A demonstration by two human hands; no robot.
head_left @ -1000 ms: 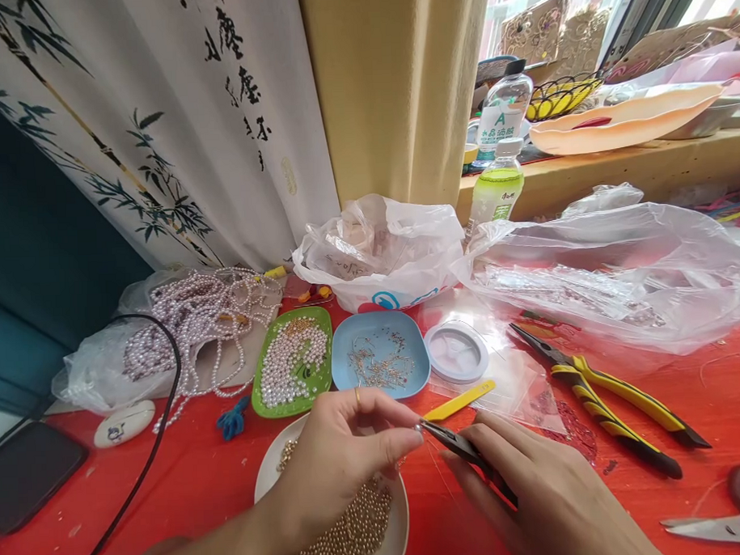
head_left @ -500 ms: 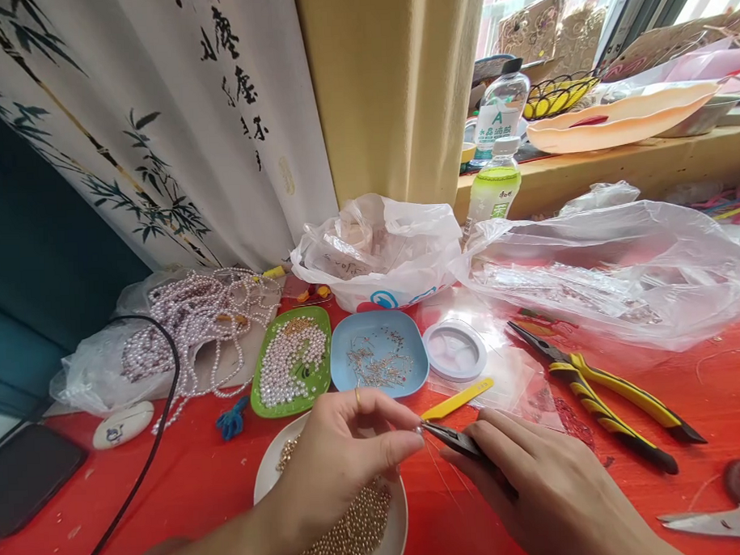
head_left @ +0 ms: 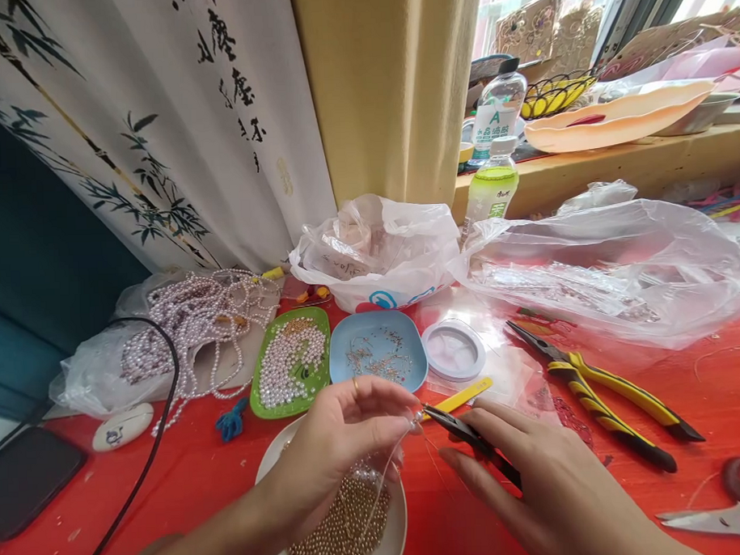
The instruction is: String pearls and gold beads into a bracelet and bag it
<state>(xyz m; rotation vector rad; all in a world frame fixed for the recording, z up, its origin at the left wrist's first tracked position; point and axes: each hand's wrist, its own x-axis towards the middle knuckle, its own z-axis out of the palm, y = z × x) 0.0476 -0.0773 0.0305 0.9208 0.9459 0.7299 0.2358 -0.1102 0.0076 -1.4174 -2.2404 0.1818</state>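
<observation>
My left hand [head_left: 345, 444] pinches a thin clear thread [head_left: 384, 478] with a few pearl beads [head_left: 419, 417] between thumb and forefinger. From the right, my right hand [head_left: 535, 474] grips dark needle-nose pliers [head_left: 473, 437], whose tips meet the work just beside the beads. Whether the jaws are closed on the thread is too small to tell. Under my left hand stands a white bowl [head_left: 268, 459] of gold beads [head_left: 339, 525]. Behind my fingers are a blue dish [head_left: 341, 331] with small metal pins and a green dish [head_left: 274, 406] of pearl beads.
Yellow-handled pliers [head_left: 614, 394] and scissors [head_left: 718, 518] lie at right. A yellow tweezer-like tool [head_left: 459, 397] and a round clear-lidded container [head_left: 454, 349] sit behind my hands. Plastic bags [head_left: 375, 261] line the back. Pearl strands [head_left: 195, 316], a cable [head_left: 168, 398] and a phone [head_left: 34, 483] are at left.
My left hand has turned and lifted slightly, showing the beads and a thread hanging toward the bowl. The pliers' tips have shifted up a little, and my right-hand fingers have loosened around the handles.
</observation>
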